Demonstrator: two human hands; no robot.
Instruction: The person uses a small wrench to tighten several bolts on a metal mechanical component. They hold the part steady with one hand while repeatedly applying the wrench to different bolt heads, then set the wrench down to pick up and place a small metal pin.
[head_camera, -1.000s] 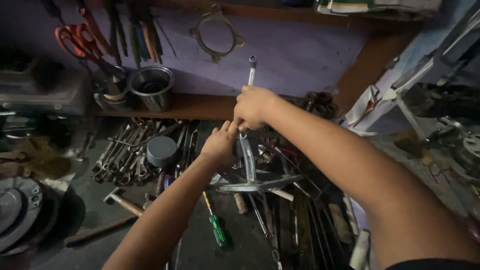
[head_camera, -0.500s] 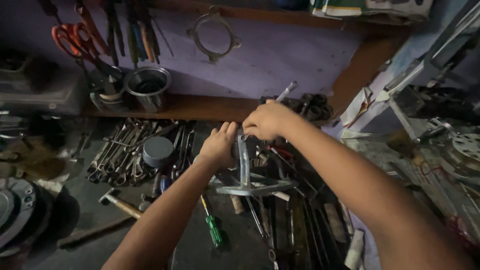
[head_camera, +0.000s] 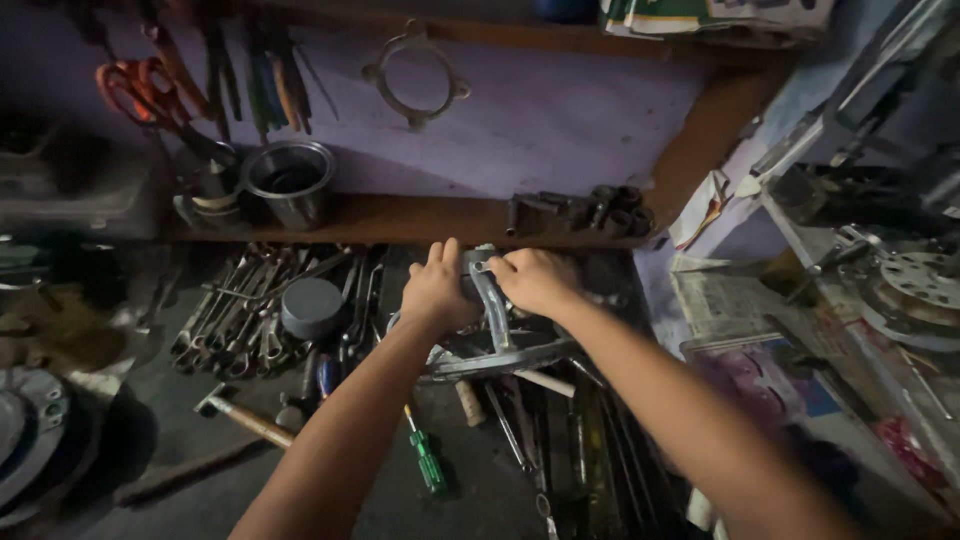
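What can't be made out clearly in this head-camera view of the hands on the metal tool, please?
- Top of the grey metal tool: covered by the left hand and right hand, so the grip is unclear.
- Its lower end: lost among dim clutter on the bench.
- Wrench pile: too dark and overlapped to separate single tools.
- Red scissors: tips cut off by the top edge.
- Round plates: cut off by the left edge.
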